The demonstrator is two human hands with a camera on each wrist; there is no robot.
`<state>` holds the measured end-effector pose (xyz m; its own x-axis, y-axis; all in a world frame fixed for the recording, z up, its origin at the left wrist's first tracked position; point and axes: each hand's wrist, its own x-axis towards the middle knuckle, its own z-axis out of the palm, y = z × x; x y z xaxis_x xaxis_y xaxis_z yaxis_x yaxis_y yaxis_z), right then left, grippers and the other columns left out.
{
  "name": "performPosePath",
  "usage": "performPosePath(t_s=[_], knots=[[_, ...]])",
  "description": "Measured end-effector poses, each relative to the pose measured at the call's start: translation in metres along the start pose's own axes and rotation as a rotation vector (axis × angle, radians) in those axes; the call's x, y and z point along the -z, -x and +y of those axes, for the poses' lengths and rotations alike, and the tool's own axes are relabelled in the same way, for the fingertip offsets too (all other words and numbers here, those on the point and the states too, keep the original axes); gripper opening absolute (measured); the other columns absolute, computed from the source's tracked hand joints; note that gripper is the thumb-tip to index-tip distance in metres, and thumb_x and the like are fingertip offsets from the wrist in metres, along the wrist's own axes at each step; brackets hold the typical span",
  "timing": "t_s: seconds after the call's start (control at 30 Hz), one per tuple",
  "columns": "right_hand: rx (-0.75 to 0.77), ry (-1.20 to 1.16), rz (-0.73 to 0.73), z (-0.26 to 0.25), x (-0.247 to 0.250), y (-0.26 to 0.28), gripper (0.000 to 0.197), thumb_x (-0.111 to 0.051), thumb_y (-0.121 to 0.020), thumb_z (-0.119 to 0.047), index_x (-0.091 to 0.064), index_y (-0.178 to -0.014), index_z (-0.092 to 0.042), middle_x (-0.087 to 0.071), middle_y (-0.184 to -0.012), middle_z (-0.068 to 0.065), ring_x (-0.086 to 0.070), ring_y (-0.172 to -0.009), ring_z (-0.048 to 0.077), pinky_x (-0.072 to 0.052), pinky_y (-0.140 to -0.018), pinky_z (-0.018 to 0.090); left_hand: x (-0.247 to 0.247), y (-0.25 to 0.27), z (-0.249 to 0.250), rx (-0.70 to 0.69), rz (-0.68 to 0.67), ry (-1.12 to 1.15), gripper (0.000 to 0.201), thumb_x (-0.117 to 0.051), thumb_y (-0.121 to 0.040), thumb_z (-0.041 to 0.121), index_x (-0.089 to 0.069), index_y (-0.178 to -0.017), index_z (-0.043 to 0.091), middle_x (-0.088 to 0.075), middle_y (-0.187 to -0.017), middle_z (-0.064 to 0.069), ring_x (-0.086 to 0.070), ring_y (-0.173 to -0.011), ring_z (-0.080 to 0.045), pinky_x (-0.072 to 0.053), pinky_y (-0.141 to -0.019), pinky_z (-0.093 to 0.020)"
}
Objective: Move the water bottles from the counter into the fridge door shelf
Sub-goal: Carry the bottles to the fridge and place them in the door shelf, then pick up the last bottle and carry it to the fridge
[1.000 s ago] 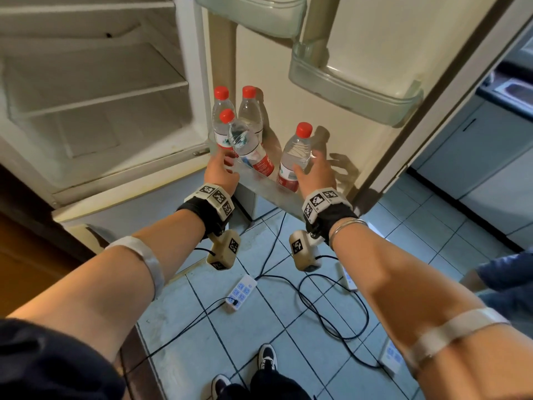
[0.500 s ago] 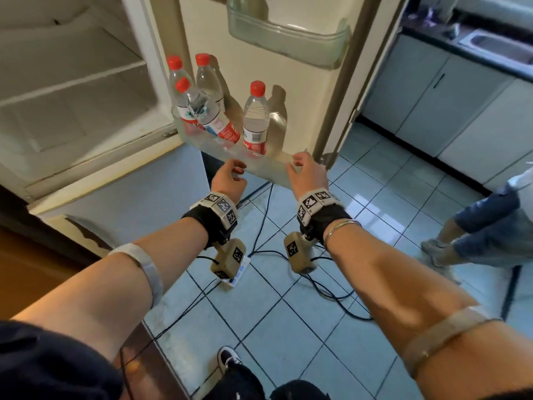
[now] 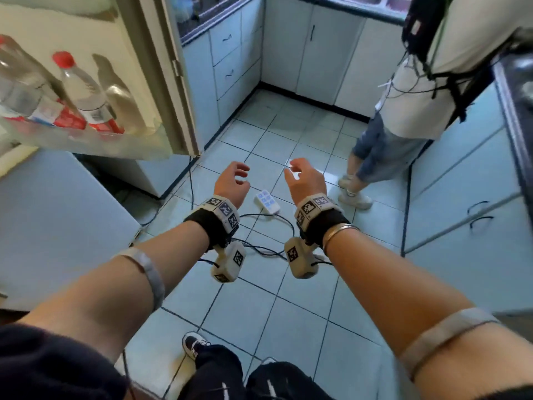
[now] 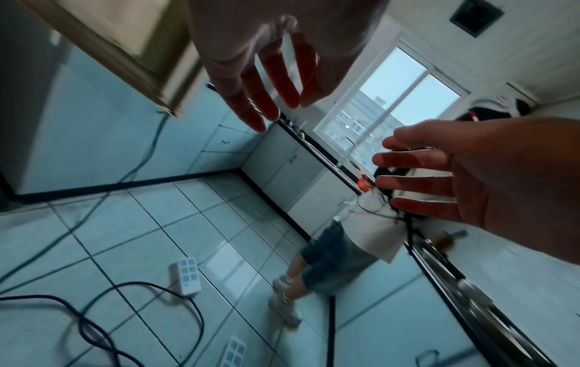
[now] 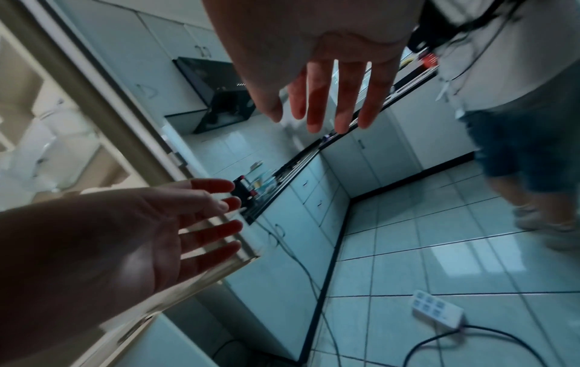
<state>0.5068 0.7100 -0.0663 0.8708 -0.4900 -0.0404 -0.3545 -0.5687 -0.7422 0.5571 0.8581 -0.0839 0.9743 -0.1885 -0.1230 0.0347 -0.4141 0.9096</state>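
Note:
Several clear water bottles with red caps and red labels stand in the fridge door shelf (image 3: 86,141) at the far left of the head view; the nearest bottle (image 3: 82,90) is upright. My left hand (image 3: 232,183) and right hand (image 3: 302,179) hang in front of me over the tiled floor, to the right of the fridge door, both empty with fingers loosely spread. The wrist views show each hand open: the left hand (image 4: 267,82) and the right hand (image 5: 329,99). The kitchen counter (image 3: 202,21) lies beyond the door edge.
A second person (image 3: 403,111) in a white top and denim shorts stands at the right by the cabinets. A white power strip (image 3: 267,201) and black cables (image 3: 268,249) lie on the floor between my hands. Pale cabinets line the back and right.
Both hands have let go of the bottles and the shelf and drawn back to the right, away from the fridge door. My view has swung right toward the kitchen.

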Motion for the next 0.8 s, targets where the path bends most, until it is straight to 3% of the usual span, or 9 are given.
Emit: performPosePath(t_s=[0.2,0.33,0.57,0.7,0.8], knots=[[-0.186,0.012,0.160,0.093,0.089,0.031,0.031,-0.052,-0.091,-0.031,-0.058,-0.117,-0.014,-0.065,-0.118,0.004,-0.060,-0.108,0.024,-0.046,-0.092,0.032,-0.116,0.037,0.040,-0.078,-0.215,-0.045,0.032,-0.049,-0.082,-0.002,-0.056,-0.112,0.005,-0.056,-0.101,-0.004,-0.054,-0.086,-0.019,-0.042,-0.075,-0.026],[-0.334,0.011,0.288,0.152,0.147,0.059,0.030,-0.052,-0.090,-0.033,-0.058,-0.114,-0.015,-0.066,-0.116,0.007,-0.060,-0.107,0.028,-0.046,-0.090,0.033,-0.194,0.060,0.065,-0.160,-0.379,-0.069,0.030,-0.051,-0.080,-0.001,-0.057,-0.108,0.008,-0.060,-0.101,-0.007,-0.056,-0.084,-0.020,-0.049,-0.078,-0.030],[-0.538,0.017,0.547,0.237,0.232,0.122,0.027,-0.054,-0.091,-0.027,-0.060,-0.112,-0.011,-0.068,-0.115,0.006,-0.062,-0.107,0.025,-0.046,-0.088,0.029,-0.319,0.112,0.108,-0.283,-0.689,-0.053,0.030,-0.054,-0.080,-0.004,-0.056,-0.109,0.003,-0.056,-0.097,-0.005,-0.054,-0.084,-0.019,-0.044,-0.064,-0.014],[-0.659,-0.015,0.668,0.277,0.272,0.151,0.028,-0.055,-0.091,-0.027,-0.059,-0.113,-0.009,-0.067,-0.115,0.008,-0.062,-0.107,0.026,-0.045,-0.089,0.030,-0.382,0.145,0.131,-0.349,-0.837,-0.056,0.030,-0.053,-0.079,-0.004,-0.058,-0.107,0.007,-0.056,-0.096,-0.005,-0.055,-0.080,-0.022,-0.049,-0.077,-0.032],[-0.748,-0.026,0.762,0.300,0.299,0.168,0.028,-0.054,-0.091,-0.027,-0.059,-0.113,-0.009,-0.067,-0.115,0.008,-0.061,-0.107,0.027,-0.045,-0.089,0.030,-0.424,0.167,0.148,-0.400,-0.956,-0.113,0.031,-0.052,-0.081,0.000,-0.058,-0.109,0.011,-0.058,-0.100,-0.002,-0.056,-0.082,-0.018,-0.044,-0.073,-0.026]])
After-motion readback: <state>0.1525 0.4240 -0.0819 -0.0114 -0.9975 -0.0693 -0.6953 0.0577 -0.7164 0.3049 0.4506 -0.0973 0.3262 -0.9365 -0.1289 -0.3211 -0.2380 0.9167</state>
